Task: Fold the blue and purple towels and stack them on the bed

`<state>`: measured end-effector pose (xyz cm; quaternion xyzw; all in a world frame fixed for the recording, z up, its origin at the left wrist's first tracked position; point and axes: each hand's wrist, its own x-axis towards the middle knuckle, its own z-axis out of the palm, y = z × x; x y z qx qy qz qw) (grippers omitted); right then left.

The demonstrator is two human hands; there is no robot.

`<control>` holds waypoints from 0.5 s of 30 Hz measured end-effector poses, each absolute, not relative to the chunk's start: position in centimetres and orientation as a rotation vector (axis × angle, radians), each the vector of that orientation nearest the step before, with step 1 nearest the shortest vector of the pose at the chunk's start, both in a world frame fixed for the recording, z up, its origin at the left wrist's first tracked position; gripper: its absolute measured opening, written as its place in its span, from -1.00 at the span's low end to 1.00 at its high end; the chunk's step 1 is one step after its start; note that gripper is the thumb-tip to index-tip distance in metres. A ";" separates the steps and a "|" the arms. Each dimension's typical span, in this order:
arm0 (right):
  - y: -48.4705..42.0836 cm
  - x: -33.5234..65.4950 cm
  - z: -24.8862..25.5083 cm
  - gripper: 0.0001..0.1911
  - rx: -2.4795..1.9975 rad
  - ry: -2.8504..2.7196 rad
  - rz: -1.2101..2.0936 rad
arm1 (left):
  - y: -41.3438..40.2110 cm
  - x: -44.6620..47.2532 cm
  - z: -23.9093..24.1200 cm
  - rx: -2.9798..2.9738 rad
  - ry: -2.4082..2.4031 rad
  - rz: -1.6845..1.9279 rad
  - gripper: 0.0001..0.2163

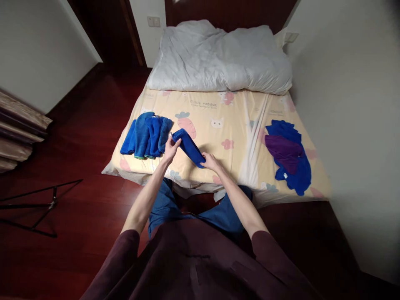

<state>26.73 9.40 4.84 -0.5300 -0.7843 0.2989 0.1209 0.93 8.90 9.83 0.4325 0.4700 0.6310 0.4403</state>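
Observation:
A rolled blue towel [190,146] lies across the near middle of the bed, held at both ends. My left hand [171,150] grips its far left end and my right hand [210,161] grips its near right end, fingers closed on the cloth. Just left of it, several rolled blue towels [146,135] lie side by side in a row. On the right side of the bed sits a loose heap of blue cloths [293,166] with a purple cloth [283,151] on top.
The bed has a yellow cartoon-print sheet [225,125] and a crumpled white duvet [218,58] at its head. A white wall runs along the right. Dark wood floor lies to the left, with a black folding stand [37,204] and curtain folds [18,133].

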 end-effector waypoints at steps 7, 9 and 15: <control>9.5 15.8 2.4 -0.52 -1.449 -1.999 1.023 | 9.9 -4.2 16.9 1.570 1.072 1.467 -0.50; 9.6 13.4 1.8 -0.50 -1.428 -1.968 1.070 | 9.4 -5.1 17.9 1.647 1.083 1.422 -0.52; 9.6 9.3 1.8 -0.52 -1.317 -1.878 1.238 | 8.7 -7.7 18.0 1.734 1.167 1.342 -0.63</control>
